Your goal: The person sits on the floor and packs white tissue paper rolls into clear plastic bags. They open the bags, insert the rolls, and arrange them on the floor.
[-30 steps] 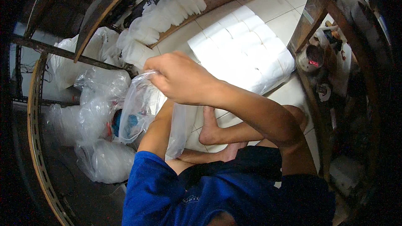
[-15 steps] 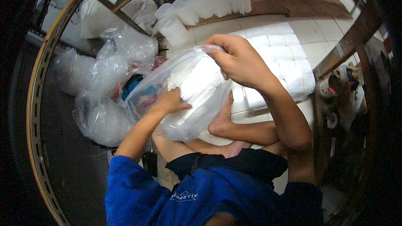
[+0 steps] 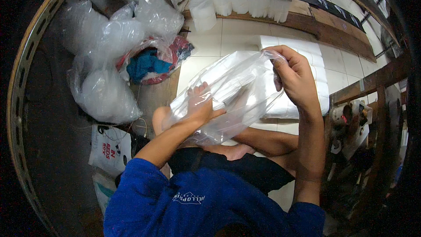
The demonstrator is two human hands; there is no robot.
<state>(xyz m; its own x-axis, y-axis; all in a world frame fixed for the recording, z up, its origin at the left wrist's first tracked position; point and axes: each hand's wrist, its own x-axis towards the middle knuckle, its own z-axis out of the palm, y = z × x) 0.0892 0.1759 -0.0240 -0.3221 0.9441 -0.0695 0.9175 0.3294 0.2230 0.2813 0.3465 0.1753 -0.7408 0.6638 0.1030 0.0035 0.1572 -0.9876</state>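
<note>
A clear plastic bag [image 3: 245, 101] is stretched between my hands above my crossed legs. At its upper right corner, my right hand [image 3: 294, 72] is closed, pinching the gathered edge. My left hand [image 3: 201, 105] shows through the film at the bag's left side, its fingers spread and thumb pointing right. Beside these fingers lies a white stack [image 3: 219, 72] with thin layered edges, seen partly through the plastic. Whether that stack rests wholly inside the bag, I cannot tell. Just beyond my right hand, white bundles [image 3: 313, 85] sit in rows on the tiled floor.
Bulging clear plastic bags [image 3: 109, 92] are heaped at the left, beside an open bag with blue cloth [image 3: 149, 66]. Translucent white packs [image 3: 239, 0] line a wooden board at the back. Shelf frames stand left [image 3: 17, 87] and right [image 3: 368, 79].
The bag has moved right and been pulled wider by my right hand. My left hand, earlier bare against the white stack, now shows behind plastic film with its fingers spread.
</note>
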